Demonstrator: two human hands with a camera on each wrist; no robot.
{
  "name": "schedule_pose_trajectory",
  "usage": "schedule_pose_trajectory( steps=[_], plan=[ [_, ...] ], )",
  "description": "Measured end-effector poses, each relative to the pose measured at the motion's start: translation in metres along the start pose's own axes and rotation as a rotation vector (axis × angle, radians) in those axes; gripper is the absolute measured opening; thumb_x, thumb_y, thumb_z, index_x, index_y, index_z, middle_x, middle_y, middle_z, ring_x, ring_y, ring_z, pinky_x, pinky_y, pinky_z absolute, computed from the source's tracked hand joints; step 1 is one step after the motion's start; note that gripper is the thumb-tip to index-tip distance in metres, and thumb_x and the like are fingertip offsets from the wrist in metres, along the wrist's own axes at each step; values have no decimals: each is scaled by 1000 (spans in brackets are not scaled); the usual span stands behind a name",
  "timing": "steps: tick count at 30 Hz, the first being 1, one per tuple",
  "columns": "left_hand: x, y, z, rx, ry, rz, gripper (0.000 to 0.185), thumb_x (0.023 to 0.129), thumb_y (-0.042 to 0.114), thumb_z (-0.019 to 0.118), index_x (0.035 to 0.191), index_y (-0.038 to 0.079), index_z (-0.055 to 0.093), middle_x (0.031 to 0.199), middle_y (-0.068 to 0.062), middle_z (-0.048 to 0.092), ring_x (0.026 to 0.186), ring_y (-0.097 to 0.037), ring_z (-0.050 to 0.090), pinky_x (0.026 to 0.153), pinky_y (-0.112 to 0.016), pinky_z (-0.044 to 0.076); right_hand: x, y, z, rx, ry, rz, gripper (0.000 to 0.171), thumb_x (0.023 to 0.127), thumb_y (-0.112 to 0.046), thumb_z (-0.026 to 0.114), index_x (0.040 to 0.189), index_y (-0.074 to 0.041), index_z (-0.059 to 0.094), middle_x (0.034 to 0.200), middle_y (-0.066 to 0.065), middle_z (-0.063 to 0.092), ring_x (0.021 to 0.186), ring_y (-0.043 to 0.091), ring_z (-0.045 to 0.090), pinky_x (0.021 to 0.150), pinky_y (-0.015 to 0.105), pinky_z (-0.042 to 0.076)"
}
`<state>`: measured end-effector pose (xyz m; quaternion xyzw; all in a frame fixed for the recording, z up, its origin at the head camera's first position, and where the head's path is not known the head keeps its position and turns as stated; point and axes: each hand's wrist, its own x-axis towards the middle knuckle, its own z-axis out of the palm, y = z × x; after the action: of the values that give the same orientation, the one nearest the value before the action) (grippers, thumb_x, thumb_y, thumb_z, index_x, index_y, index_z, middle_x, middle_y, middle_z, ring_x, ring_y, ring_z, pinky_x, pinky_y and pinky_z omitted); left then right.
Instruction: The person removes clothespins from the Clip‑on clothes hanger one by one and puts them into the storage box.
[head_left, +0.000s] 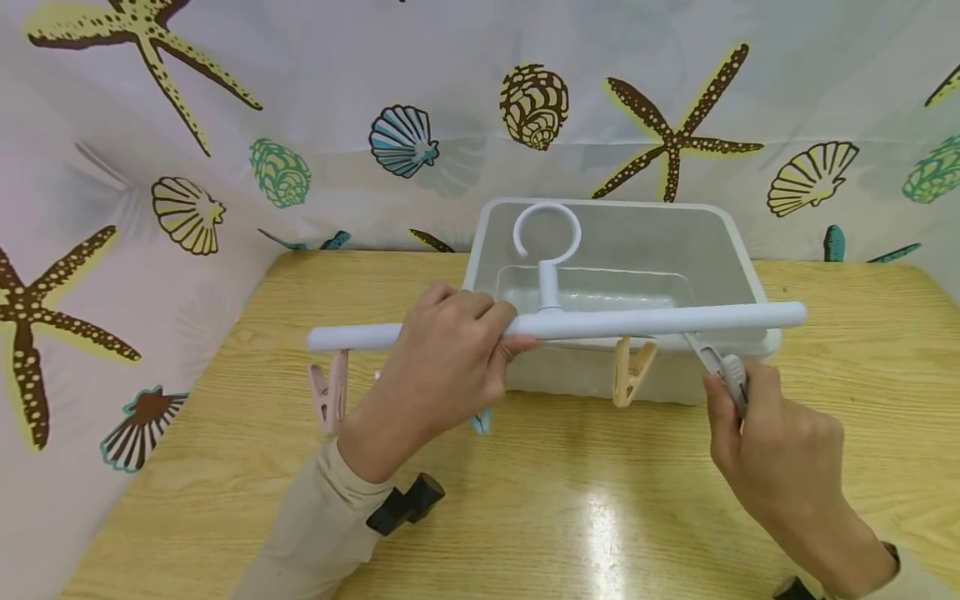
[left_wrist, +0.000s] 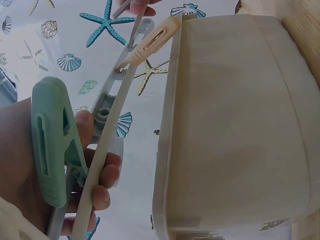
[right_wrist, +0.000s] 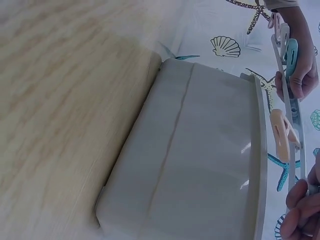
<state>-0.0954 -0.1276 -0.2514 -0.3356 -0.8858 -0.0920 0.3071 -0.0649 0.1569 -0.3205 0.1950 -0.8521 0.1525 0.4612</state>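
Observation:
A white clip hanger (head_left: 660, 320) with an open ring hook is held up level above the table. My left hand (head_left: 450, 354) grips its bar left of the hook. At the bar's right part, my right hand (head_left: 783, 454) pinches a grey clothespin (head_left: 723, 371) between thumb and fingers, its tip up against the bar's underside. A peach clothespin (head_left: 632, 371) hangs right of the hook and a pink one (head_left: 328, 393) near the left end. Below my left hand shows a blue-green clothespin (left_wrist: 50, 140), mostly hidden in the head view. A white clothespin (right_wrist: 285, 37) hangs beside it.
Behind the hanger, a pale plastic bin (head_left: 585, 375) stands on the wooden table (head_left: 525, 500) against the back. A curtain (head_left: 337, 75) printed with shells and starfish lines the back and sides. Inside the bin, its bottom is partly visible.

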Motion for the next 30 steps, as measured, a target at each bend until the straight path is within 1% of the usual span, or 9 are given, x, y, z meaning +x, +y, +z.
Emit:
schedule_pose_trajectory(
  steps=[4, 6, 11, 14, 19, 24, 27, 30],
  plan=[
    [0, 1, 1, 6, 1, -11, 27, 90, 25, 68, 73, 7, 57, 63, -1, 52, 64, -21, 58, 70, -39, 45, -4, -1, -3, 0, -13, -5, 52, 104, -37, 37, 82, 9, 50, 40, 1, 31, 32, 10, 19, 35, 24, 11],
    [0, 1, 1, 8, 7, -17, 26, 90, 25, 68, 74, 7, 57, 63, -2, 52, 65, -22, 58, 70, -39, 45, -5, -1, -5, -7, -13, -25, 52, 104, -36, 37, 82, 9, 50, 41, 1, 31, 33, 8, 18, 35, 22, 11],
    [0, 0, 3, -6, 22, -23, 28, 91, 24, 68, 73, 6, 56, 61, -2, 48, 62, -22, 55, 67, -38, 45, -6, 0, -7, -40, 31, -92, 50, 104, -34, 39, 80, 8, 51, 41, 0, 29, 35, 6, 15, 34, 22, 10],
    [0, 0, 3, -15, 30, -20, 28, 91, 23, 68, 72, 6, 56, 61, -2, 47, 61, -22, 54, 65, -37, 44, -6, 0, -7, -48, 55, -108, 50, 104, -34, 40, 79, 8, 52, 41, 0, 29, 35, 6, 16, 33, 22, 10],
    [0, 0, 3, -18, 41, -16, 29, 91, 23, 68, 71, 6, 55, 61, -2, 47, 61, -22, 53, 63, -37, 43, -4, 0, -8, -44, 73, -114, 51, 104, -35, 41, 80, 8, 54, 42, 2, 35, 34, 7, 19, 32, 23, 12],
    [1, 0, 4, -21, 38, -14, 25, 90, 23, 68, 75, 5, 59, 66, -4, 55, 66, -23, 58, 67, -38, 46, 0, -2, -10, -31, 100, -115, 52, 104, -36, 42, 80, 9, 55, 47, 6, 42, 32, 10, 25, 30, 25, 14],
    [1, 0, 5, -25, 34, -15, 23, 90, 22, 69, 77, 5, 60, 69, -5, 58, 69, -23, 59, 68, -38, 46, 1, -2, -11, -23, 117, -111, 53, 104, -37, 43, 81, 9, 55, 47, 5, 40, 32, 10, 25, 30, 26, 14],
    [1, 1, 5, -22, 29, -15, 23, 90, 22, 69, 78, 4, 61, 69, -5, 59, 69, -23, 60, 67, -37, 46, 2, -1, -12, -17, 116, -110, 54, 103, -38, 43, 82, 10, 55, 47, 4, 39, 33, 9, 24, 31, 25, 14]
  ],
)
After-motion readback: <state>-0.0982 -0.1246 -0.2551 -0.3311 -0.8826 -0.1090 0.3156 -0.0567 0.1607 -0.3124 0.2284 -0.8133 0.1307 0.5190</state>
